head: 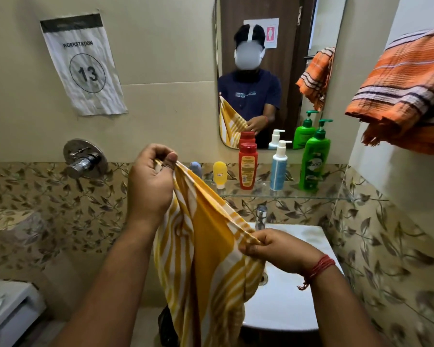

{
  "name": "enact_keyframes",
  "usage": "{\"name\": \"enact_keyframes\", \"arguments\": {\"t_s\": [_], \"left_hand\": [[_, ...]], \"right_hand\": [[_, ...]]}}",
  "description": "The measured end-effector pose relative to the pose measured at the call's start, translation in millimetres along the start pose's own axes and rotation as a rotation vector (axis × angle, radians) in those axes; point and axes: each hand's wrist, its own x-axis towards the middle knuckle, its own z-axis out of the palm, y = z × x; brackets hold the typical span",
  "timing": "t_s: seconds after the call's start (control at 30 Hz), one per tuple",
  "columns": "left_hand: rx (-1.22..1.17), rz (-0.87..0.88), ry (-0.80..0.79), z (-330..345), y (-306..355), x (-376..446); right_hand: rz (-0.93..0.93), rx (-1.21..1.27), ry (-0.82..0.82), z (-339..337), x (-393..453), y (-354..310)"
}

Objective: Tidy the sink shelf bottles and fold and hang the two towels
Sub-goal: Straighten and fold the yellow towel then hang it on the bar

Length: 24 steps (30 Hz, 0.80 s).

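Note:
A yellow and white striped towel (206,259) hangs between my hands in front of the sink. My left hand (150,181) pinches its upper corner at chest height. My right hand (276,249) grips another edge lower and to the right. An orange striped towel (401,91) hangs folded over a rail at the upper right. On the glass shelf (281,195) stand a small yellow tube (219,174), a red bottle (247,166), a white and blue pump bottle (279,167) and a green pump bottle (312,161), all upright in a row.
A white sink (293,304) with a chrome tap (261,216) sits below the shelf. A mirror (273,58) hangs above it. A wall valve (84,159) and a paper sign marked 13 (84,63) are at the left. A white fixture (5,309) shows at the lower left.

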Motion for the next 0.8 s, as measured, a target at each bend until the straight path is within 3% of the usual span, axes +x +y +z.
{"name": "enact_keyframes", "arguments": {"t_s": [0.13,0.3,0.43,0.6,0.7,0.8], "left_hand": [[0.036,-0.026,0.183,-4.9,-11.9,4.7],[0.054,-0.089,0.276,-15.1,-17.5,10.0],[0.076,-0.134,0.302,-21.6,-27.1,12.7],[0.013,-0.186,0.448,-31.6,-41.7,27.9],[-0.015,-0.177,0.382,-29.4,-42.5,30.8],[-0.046,-0.134,0.103,-16.7,-38.7,26.5]], "right_hand": [[0.074,-0.206,0.032,-13.0,-2.9,3.6],[0.121,-0.321,0.079,-25.3,-7.4,0.1],[0.121,-0.354,0.027,-44.0,-20.9,-7.7],[0.224,-0.464,-0.129,-57.1,-26.5,-5.1],[0.178,-0.475,-0.109,-49.9,-21.2,-2.5],[-0.036,-0.448,0.001,-37.2,-10.3,-19.2]]}}
